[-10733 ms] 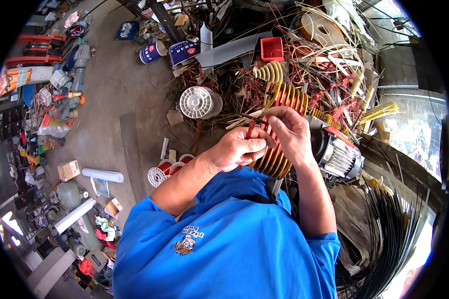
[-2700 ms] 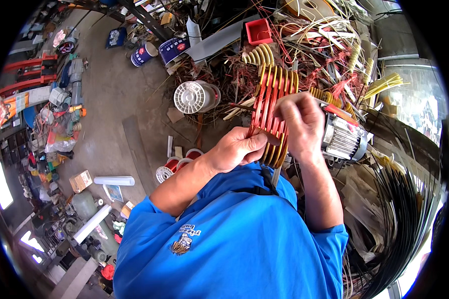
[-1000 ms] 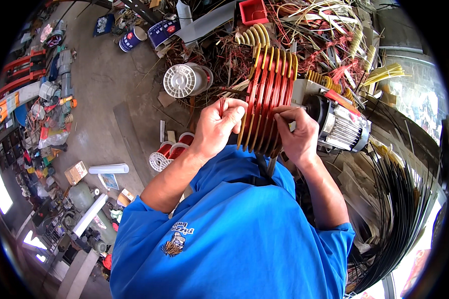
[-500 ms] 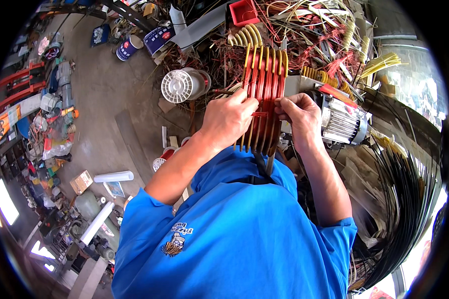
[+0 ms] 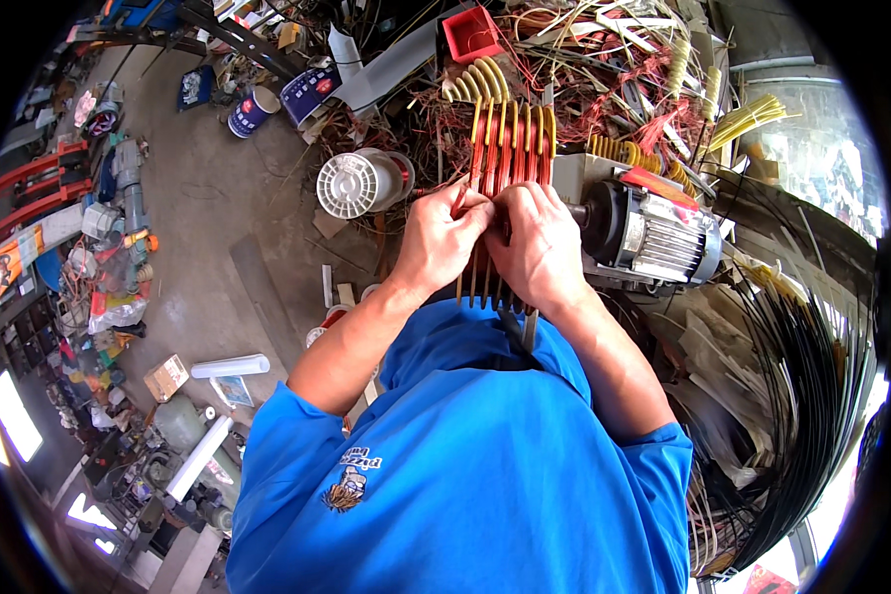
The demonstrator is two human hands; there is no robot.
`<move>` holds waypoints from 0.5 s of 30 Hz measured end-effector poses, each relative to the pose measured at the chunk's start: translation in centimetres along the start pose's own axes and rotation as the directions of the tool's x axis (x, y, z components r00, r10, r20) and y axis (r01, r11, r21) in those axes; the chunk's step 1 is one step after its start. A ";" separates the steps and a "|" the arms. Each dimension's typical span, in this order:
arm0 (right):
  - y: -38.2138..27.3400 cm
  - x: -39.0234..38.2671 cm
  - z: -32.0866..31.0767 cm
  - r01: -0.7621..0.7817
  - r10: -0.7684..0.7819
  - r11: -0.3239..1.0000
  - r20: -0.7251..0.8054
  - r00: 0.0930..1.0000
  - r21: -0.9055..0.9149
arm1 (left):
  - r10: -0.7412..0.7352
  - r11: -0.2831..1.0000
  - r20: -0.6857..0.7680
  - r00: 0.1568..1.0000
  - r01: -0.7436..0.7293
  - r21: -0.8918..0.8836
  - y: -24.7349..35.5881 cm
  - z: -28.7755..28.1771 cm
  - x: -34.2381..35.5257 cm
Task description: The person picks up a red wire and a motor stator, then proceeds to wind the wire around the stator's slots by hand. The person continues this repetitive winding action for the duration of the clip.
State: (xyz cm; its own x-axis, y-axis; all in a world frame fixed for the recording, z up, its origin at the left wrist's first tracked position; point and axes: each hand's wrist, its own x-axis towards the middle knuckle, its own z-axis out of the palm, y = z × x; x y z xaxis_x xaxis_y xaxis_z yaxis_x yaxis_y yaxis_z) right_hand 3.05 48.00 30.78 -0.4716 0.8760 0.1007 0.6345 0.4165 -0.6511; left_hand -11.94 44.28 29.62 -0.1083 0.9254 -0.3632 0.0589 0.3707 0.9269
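Note:
A coil winding former (image 5: 514,129) with several curved yellow ribs stands in front of my body. Bundles of red enamelled wire (image 5: 510,170) lie in the slots between its ribs. At its left side, my left hand (image 5: 442,236) is closed in a pinch, with a bit of red wire (image 5: 458,201) showing by the fingers. My right hand (image 5: 539,246) reaches across the middle of the former, back upward, with its fingers curled down onto the windings close to the left fingertips. What the right fingers grip is hidden beneath that hand.
An electric motor (image 5: 661,234) sits right of the former. To the left stand a white wire spool (image 5: 350,185) and a blue-and-white bucket (image 5: 252,111). Tangled scrap wire (image 5: 604,84) and a red bin (image 5: 472,36) lie beyond. Black rods (image 5: 812,396) bundle at the right.
My right hand has moved left from the former's right edge onto its middle, its back now covering the windings. My left hand has shifted slightly left and down, still pinched.

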 end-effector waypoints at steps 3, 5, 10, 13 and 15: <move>0.6 0.0 1.0 -0.054 0.054 0.998 -0.011 0.998 -0.015 | 0.089 0.995 -0.020 0.996 -0.088 0.042 0.3 0.5 -0.5; 0.8 -0.1 1.5 -0.093 0.093 0.996 -0.024 0.995 0.012 | 0.205 0.972 -0.033 0.978 -0.200 0.122 0.1 0.3 -0.6; 1.1 -0.6 1.2 -0.235 0.243 0.957 -0.028 0.970 0.169 | 0.102 0.956 -0.046 0.994 -0.085 0.282 -1.3 0.0 -0.3; 1.3 -0.7 1.2 -0.235 0.245 0.954 -0.031 0.969 0.188 | 0.252 0.941 -0.041 0.967 -0.235 0.244 -1.8 0.4 0.0; 1.3 -0.9 1.2 -0.222 0.236 0.952 -0.044 0.971 0.212 | 0.301 0.919 -0.067 0.951 -0.271 0.285 -1.9 0.6 0.2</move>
State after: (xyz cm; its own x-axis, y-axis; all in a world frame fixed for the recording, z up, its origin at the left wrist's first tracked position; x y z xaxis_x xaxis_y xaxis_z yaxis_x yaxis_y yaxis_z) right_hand 3.57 47.50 28.93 -0.2805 0.9596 -0.0227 0.5788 0.1503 -0.8015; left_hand -11.43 43.79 27.77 -0.1515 0.9866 -0.0604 0.3665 0.1128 0.9236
